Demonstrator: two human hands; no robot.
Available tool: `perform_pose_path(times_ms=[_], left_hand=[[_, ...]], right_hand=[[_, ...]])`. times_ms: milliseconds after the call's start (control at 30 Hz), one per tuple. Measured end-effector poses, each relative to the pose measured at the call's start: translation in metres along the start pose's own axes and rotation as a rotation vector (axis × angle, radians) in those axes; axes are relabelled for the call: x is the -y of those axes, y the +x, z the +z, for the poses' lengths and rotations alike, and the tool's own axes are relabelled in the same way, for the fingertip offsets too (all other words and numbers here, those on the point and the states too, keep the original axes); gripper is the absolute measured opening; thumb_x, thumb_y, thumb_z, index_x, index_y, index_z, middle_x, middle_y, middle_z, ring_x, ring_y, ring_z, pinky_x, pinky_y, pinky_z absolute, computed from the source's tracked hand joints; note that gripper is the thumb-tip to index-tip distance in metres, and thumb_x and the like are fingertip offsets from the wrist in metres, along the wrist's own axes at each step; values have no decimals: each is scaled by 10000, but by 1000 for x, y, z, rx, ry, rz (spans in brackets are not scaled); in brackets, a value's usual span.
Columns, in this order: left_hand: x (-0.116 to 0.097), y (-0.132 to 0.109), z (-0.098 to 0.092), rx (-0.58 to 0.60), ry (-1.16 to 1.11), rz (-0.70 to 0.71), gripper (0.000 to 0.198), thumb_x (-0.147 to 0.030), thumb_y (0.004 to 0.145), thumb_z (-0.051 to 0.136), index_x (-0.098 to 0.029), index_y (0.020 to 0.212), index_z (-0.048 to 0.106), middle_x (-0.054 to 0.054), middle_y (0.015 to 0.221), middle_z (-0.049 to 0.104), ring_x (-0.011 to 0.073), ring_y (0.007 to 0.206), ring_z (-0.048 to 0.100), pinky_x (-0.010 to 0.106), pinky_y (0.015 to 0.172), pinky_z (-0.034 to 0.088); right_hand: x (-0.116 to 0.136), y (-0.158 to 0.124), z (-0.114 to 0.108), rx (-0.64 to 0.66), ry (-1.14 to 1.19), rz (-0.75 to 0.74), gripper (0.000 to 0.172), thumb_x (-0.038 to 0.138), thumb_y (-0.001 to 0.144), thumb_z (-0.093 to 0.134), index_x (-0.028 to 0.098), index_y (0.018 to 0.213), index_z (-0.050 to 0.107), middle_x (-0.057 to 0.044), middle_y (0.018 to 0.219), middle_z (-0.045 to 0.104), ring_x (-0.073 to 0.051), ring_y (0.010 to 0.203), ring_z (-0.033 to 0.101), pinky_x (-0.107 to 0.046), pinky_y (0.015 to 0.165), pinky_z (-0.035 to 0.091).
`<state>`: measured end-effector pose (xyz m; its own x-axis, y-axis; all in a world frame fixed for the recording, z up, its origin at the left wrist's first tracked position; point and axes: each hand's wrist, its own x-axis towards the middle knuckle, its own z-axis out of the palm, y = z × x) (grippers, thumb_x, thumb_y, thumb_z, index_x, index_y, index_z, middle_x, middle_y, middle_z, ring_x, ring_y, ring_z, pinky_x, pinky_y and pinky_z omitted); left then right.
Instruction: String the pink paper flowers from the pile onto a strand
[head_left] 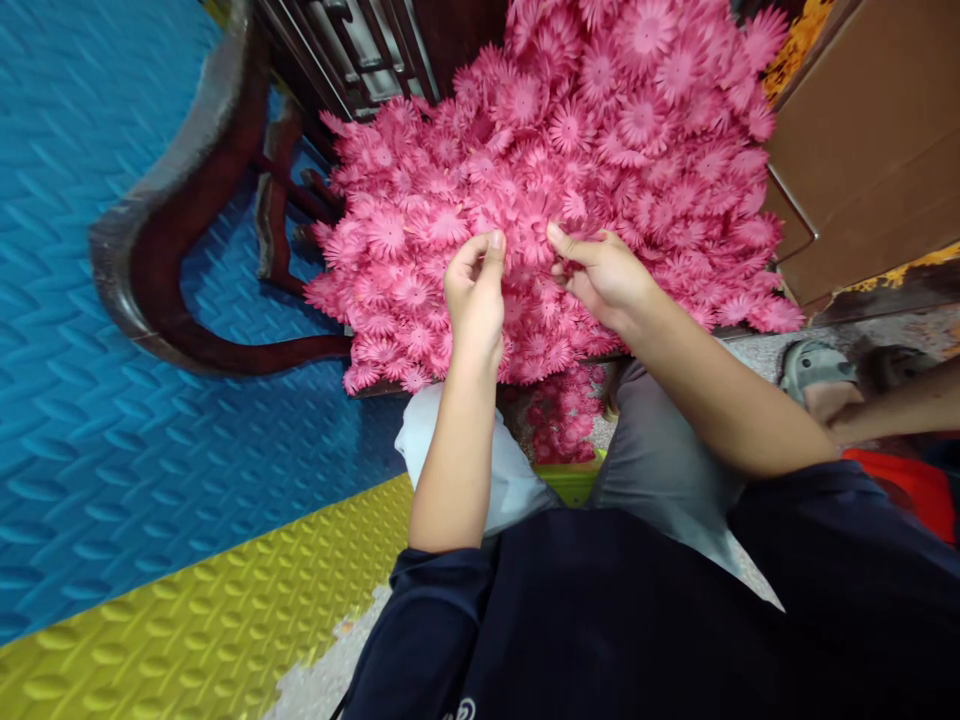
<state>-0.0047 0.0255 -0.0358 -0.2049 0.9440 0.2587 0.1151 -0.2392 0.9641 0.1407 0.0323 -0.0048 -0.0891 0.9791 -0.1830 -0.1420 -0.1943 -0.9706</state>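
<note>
A large heap of pink artificial flower heads lies in front of me, many with thin, pointed petals. Over the middle of the heap, one pink artificial flower is between my two hands. My left hand pinches its left side between thumb and forefinger. From the other side, my right hand closes thumb and fingers on its right edge. The petals blend into the pile behind, so the flower's exact outline is hard to make out.
A curved dark wooden armrest stands at the left over blue matting. A brown cardboard box is at the right, near orange flowers. More pink flowers lie below, between my knees. Another person's foot in a clog shows at the right.
</note>
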Motion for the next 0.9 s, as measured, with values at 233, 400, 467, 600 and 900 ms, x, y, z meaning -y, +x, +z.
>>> perform_pose_path(times_ms=[233,400,467,600,900], left_hand=[[6,7,-10,-123,-30,-47,508,-723,747,518,-241,848,644,32,818,643,159,842,631,280,742,532],[-7,-1,-3,-56,-59,-66,517,-721,683,595,-222,799,668,32,816,677,167,860,642,300,819,535],[-9,-4,3,-20,-66,-88,500,-704,692,605,-216,778,670,29,807,686,166,848,648,306,830,535],[-11,-8,13,23,-64,-64,386,-596,762,630,-213,784,671,21,839,707,155,856,658,294,831,532],[-29,-20,25,90,27,19,370,-552,688,729,-223,853,685,47,960,731,157,883,659,298,816,526]], right_hand=[[-4,15,-16,-110,34,59,317,474,708,727,209,709,552,7,703,574,-122,719,595,-299,667,502],[-4,12,-13,-111,27,51,314,444,673,761,196,745,582,-3,716,596,-135,733,607,-305,660,505],[-5,7,-7,-93,39,61,337,441,641,782,192,763,590,-10,740,617,-133,719,603,-305,654,509],[-4,1,5,-119,68,109,344,406,596,808,191,749,587,13,719,625,-86,589,543,-272,602,498],[-11,3,7,-226,-24,-91,386,572,690,655,192,702,590,-4,705,634,-145,777,634,-290,689,516]])
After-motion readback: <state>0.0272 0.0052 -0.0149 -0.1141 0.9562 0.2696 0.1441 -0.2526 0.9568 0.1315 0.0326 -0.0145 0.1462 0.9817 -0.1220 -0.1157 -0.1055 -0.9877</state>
